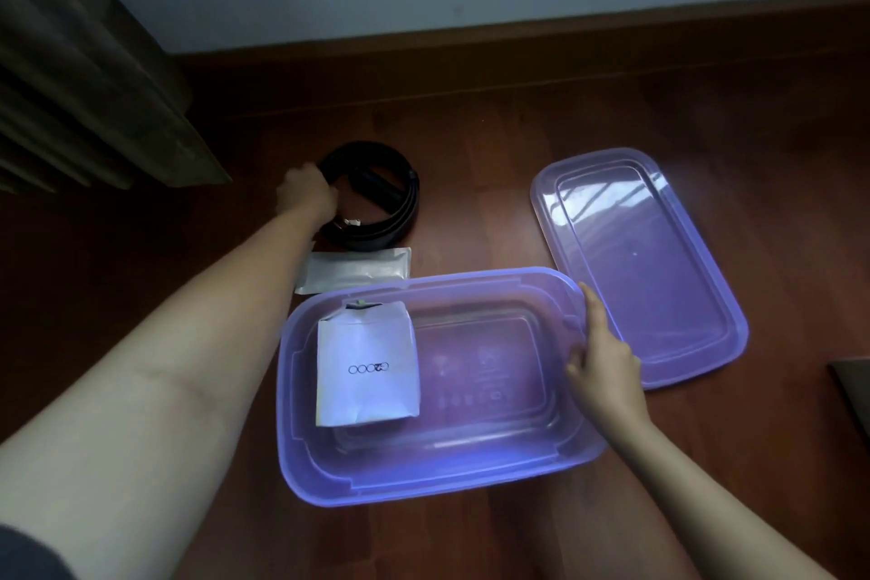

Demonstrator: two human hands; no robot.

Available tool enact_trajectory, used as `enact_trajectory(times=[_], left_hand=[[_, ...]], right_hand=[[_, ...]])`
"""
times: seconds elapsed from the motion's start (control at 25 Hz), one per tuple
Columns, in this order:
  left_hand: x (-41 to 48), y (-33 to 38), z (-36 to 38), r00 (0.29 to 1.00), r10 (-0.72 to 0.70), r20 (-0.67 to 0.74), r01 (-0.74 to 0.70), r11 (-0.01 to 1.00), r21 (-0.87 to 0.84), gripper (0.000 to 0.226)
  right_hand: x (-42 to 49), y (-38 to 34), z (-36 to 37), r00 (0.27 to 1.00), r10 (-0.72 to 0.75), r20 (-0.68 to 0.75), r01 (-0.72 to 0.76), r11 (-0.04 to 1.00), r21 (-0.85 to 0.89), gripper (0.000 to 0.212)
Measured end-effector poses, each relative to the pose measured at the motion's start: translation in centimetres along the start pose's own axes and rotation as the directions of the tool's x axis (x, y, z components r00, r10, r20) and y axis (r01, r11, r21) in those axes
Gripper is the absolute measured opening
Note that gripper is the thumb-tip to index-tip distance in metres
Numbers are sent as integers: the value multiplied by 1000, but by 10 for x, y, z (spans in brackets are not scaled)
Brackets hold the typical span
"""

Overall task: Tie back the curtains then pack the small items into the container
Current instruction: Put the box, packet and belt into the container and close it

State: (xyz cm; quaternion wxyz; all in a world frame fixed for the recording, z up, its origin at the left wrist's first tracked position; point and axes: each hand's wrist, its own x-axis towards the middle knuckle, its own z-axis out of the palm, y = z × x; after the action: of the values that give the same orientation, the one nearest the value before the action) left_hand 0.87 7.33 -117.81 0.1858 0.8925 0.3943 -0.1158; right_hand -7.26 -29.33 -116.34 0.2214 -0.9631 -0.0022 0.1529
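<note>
Gripping belt [402, 207], upper left of centre: left hand [308, 193]. Right hand [605, 365] holds right rim of container [423, 483]. White packet [367, 367] inside, left end. Lid [649, 278] lies at right.

The translucent purple container [423, 492] sat open on the floor [518, 132], a white packet [367, 367] flat in its left end. A silver pouch [358, 268] and coiled black belt [390, 203] lay beyond it, the lid [640, 268] alongside at right.
</note>
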Motion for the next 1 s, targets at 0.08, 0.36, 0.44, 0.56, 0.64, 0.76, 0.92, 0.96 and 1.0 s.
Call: enact_trajectory(times=[0.08,0.36,0.44,0.56,0.64,0.76,0.92,0.96,1.0], left_hand=[[-2,-1,-4,997,-63,33,65,996,-61,34],[-23,-8,-40,993,77,-90,-90,985,-148,35],[-32,-12,-50,983,145,-113,-170,952,-256,40],[-47,-13,-65,960,244,-139,-277,903,-328,38],[-61,-9,-75,935,307,-176,-351,870,-348,33],[-90,5,-85,873,418,-250,-479,831,-284,28],[-132,31,-82,842,481,-246,-538,789,-298,25],[-140,36,-76,851,477,-221,-526,784,-329,25],[-148,41,-70,863,467,-194,-506,788,-352,24]], right_hand=[[0,0,0,1000,0,5,0,1000,6,82],[0,1,2,1000,-16,22,15,999,31,85],[0,2,2,1000,-10,24,9,999,35,83],[0,3,3,998,27,50,-30,998,61,82],[1,1,2,997,43,63,-44,999,23,78],[-6,-9,-8,977,-107,-186,108,994,-10,69],[-9,-67,-49,998,70,-3,-43,646,762,38],[-12,-79,-56,964,100,247,-265,447,854,50],[-16,-86,-60,900,62,431,-429,291,855,67]])
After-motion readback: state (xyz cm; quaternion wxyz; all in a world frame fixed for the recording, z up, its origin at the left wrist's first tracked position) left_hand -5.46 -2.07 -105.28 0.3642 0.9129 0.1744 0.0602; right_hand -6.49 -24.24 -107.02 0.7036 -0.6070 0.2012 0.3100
